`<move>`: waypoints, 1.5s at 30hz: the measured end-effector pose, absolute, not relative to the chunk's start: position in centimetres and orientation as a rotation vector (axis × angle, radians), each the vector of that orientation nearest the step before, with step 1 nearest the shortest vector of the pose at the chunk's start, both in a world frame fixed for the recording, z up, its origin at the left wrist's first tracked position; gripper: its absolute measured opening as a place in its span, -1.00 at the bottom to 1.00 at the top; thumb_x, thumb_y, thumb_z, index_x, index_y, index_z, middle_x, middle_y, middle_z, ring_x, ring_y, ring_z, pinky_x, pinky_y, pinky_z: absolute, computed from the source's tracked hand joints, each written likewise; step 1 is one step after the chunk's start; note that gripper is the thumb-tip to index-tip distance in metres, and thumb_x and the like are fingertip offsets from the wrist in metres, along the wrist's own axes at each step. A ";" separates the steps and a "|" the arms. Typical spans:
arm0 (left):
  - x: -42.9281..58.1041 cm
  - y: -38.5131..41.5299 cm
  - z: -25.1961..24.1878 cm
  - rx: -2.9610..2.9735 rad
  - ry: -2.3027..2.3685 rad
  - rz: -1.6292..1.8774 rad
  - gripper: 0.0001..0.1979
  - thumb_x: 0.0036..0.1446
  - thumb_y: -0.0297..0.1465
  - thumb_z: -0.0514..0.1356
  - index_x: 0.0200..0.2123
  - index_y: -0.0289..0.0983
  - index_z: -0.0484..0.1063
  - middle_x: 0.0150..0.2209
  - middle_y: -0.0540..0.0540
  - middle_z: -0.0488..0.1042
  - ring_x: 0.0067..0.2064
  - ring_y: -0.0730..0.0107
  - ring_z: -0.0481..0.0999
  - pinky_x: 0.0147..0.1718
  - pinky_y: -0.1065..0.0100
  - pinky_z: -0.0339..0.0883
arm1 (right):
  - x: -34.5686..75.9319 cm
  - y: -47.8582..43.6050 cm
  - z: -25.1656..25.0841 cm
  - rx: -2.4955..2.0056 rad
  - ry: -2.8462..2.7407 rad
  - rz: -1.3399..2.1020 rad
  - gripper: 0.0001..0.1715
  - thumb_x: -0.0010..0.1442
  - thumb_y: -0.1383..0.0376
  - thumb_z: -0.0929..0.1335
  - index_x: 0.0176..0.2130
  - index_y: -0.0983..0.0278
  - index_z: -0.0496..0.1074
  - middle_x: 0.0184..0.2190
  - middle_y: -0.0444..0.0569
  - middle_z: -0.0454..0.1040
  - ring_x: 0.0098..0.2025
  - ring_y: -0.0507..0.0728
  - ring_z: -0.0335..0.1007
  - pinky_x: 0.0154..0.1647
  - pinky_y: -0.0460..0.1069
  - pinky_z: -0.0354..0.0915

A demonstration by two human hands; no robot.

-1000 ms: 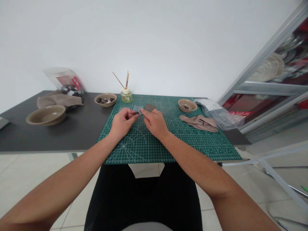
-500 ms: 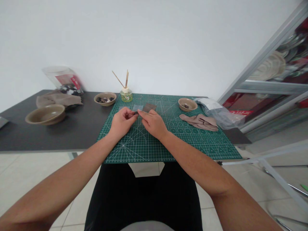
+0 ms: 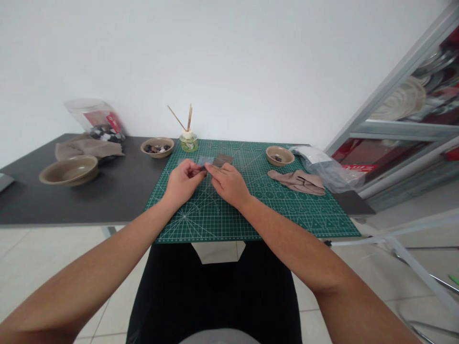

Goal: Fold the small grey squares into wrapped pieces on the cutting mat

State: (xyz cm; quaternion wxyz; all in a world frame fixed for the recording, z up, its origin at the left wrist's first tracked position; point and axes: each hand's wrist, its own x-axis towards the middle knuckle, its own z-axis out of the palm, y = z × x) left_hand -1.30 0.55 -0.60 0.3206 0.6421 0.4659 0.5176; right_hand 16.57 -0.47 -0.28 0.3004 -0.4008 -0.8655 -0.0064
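Right hand (image 3: 230, 184), grip unclear, has shifted against the dark piece (image 3: 203, 168) the left hand (image 3: 182, 183) pinches.

The left hand (image 3: 183, 184) and right hand (image 3: 232, 187) were close together, fingertip to fingertip.
The left forearm (image 3: 114, 253) slanted in from the near left and the right forearm (image 3: 297, 241), elbow slightly bent, from the near right. The left thumb (image 3: 198, 177) and fingers (image 3: 191, 165) were pinched together; the right index finger (image 3: 213, 170) stretched left toward them, its knuckles facing up.
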 end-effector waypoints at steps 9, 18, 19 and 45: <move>-1.2 0.7 -0.4 1.643 1.201 1.347 -0.78 -0.05 -0.31 0.33 -0.43 -0.20 0.32 -0.53 0.08 0.40 -0.47 0.44 0.39 -0.43 0.38 0.24 | 16.4 -0.4 -0.6 -1.020 -2.285 -0.059 -0.44 0.37 0.40 0.18 0.30 0.33 0.33 0.21 0.03 0.46 -0.11 0.20 0.32 0.08 0.13 0.29; -1.3 0.9 -0.7 1.634 1.137 1.391 -0.80 0.00 -0.33 0.33 -0.39 -0.20 0.34 -0.53 0.07 0.43 -0.47 0.42 0.42 -0.43 0.36 0.25 | 16.6 0.0 -1.1 -1.058 -2.207 0.006 -0.45 0.33 0.39 0.20 0.24 0.36 0.40 -0.21 0.06 0.62 -0.23 0.18 0.32 -0.04 0.09 0.33; -1.4 0.9 -0.8 1.649 1.141 1.392 -0.80 0.01 -0.33 0.33 -0.38 -0.21 0.35 -0.54 0.08 0.41 -0.49 0.44 0.40 -0.45 0.37 0.22 | 16.6 0.1 -1.2 -1.072 -2.200 0.009 -0.46 0.32 0.39 0.20 0.23 0.36 0.41 -0.23 0.06 0.62 -0.23 0.18 0.32 -0.05 0.09 0.33; -1.3 1.0 -0.8 1.663 1.114 1.329 -0.76 -0.07 -0.36 0.33 -0.45 -0.20 0.26 -0.56 0.10 0.35 -0.51 0.48 0.34 -0.51 0.41 0.16 | 16.4 0.0 -1.1 -0.988 -2.222 0.021 -0.46 0.35 0.41 0.20 0.27 0.31 0.36 -0.09 0.05 0.61 -0.15 0.15 0.39 0.00 0.07 0.34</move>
